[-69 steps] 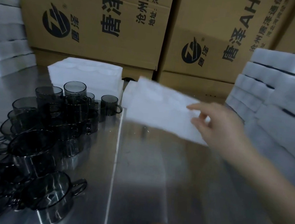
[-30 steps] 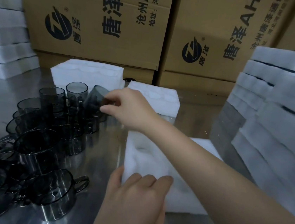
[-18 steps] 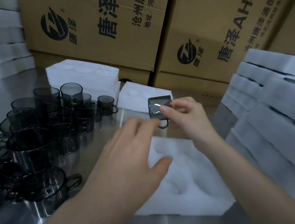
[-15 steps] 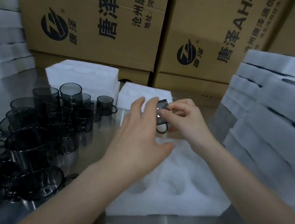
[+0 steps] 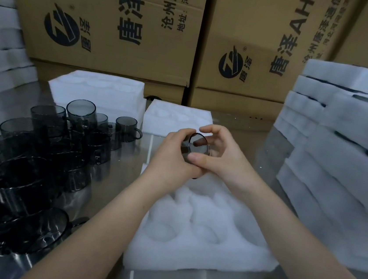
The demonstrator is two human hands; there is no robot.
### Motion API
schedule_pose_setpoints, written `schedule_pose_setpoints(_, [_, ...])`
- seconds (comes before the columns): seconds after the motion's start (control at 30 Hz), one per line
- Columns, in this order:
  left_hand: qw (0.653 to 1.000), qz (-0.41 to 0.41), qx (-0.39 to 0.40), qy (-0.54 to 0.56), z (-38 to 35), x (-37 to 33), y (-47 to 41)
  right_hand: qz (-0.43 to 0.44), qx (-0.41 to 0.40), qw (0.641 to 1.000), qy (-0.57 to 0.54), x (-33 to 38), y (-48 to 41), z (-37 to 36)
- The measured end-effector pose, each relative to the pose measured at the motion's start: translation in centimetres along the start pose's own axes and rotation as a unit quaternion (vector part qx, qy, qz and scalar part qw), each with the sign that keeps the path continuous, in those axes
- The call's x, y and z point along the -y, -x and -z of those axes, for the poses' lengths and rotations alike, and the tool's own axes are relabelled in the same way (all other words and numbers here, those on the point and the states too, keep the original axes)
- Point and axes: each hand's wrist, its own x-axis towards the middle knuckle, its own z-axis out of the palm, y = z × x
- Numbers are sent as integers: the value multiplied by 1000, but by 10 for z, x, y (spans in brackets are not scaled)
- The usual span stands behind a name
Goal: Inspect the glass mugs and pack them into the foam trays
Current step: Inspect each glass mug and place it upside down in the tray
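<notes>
A smoky grey glass mug [image 5: 197, 146] is held in the air with its round mouth tilted toward me, above the far edge of a white foam tray [image 5: 200, 230]. My left hand [image 5: 171, 158] wraps its left side and my right hand [image 5: 218, 154] grips it from the right, thumb across the lower rim. The tray lies flat on the steel table [image 5: 116, 177] and its round pockets hold nothing. Several more grey mugs [image 5: 38, 157] crowd the table at the left, some stacked.
Two more foam blocks [image 5: 99, 93] stand behind the mugs and hands. Foam trays are stacked high at the right [image 5: 337, 156] and at the far left [image 5: 0, 49]. Printed cardboard boxes [image 5: 145, 27] wall off the back of the table.
My right hand laid the foam tray down, took a mug from the pile and brought it over the tray. My left hand left the tray and joined on the mug, now turned mouth toward me.
</notes>
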Motion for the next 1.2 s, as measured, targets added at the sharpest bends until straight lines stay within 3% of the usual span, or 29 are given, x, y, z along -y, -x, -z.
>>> schedule_pose_setpoints(0.2, [996, 25, 18, 80, 1, 0, 2, 10, -49, 997, 52, 0, 1, -4])
schedule_pose_setpoints(0.33, [999, 1, 24, 40, -3, -3, 5, 27, -109, 992, 51, 0, 2, -5])
schedule_pose_setpoints(0.43, [998, -6, 35, 48, -2, -5, 6, -12, -126, 992, 7, 0, 0, -1])
schedule_pose_setpoints(0.57, [993, 14, 39, 109, 0, -5, 4, -86, -55, 984, -145, 2, -2, 7])
schedule_pose_setpoints(0.73, [988, 12, 27, 149, 10, 2, 0, -69, 66, 965, -243, -4, -3, 13])
schedule_pose_setpoints(0.87, [992, 10, 28, 125, 9, 2, 0, -48, 70, 978, -192, -6, -2, 12])
schedule_pose_setpoints(1.03, [998, 3, 21, 52, 4, 2, 2, -34, -2, 999, -17, -1, 3, 5])
schedule_pose_setpoints(1.2, [999, -34, 25, -25, -1, -3, 6, 9, -115, 991, 75, 3, 4, -7])
